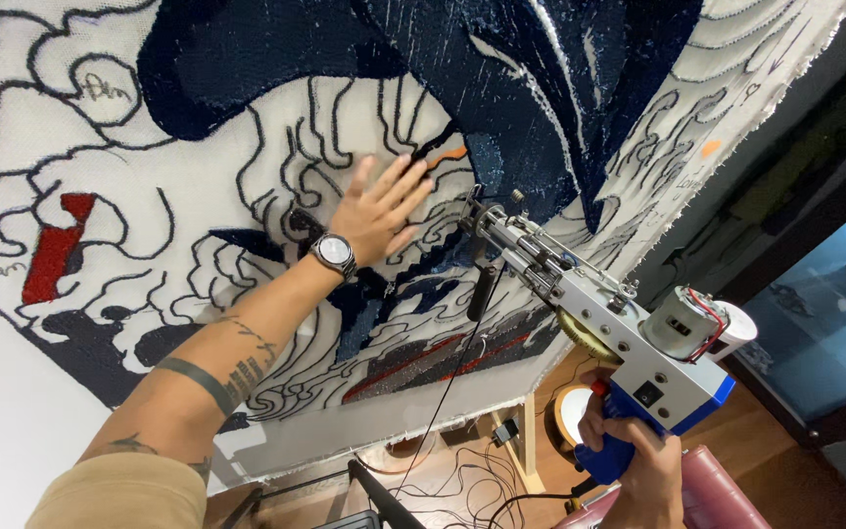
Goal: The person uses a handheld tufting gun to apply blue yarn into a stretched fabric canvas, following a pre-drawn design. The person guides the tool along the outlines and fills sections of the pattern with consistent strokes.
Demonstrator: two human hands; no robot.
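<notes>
Left hand [379,211] flat on cloth [41,108] — tufting gun [589,313] to its right.

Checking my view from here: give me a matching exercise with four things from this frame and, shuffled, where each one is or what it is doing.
Things:
1. left hand
2. right hand
3. wristwatch
4. tufting gun

Places or states:
A. nose set against the cloth
B. pressed flat, fingers spread, on the tufting cloth
C. on the left wrist
D. wrapped around the blue grip

Pairs: 1-B, 2-D, 3-C, 4-A
</notes>
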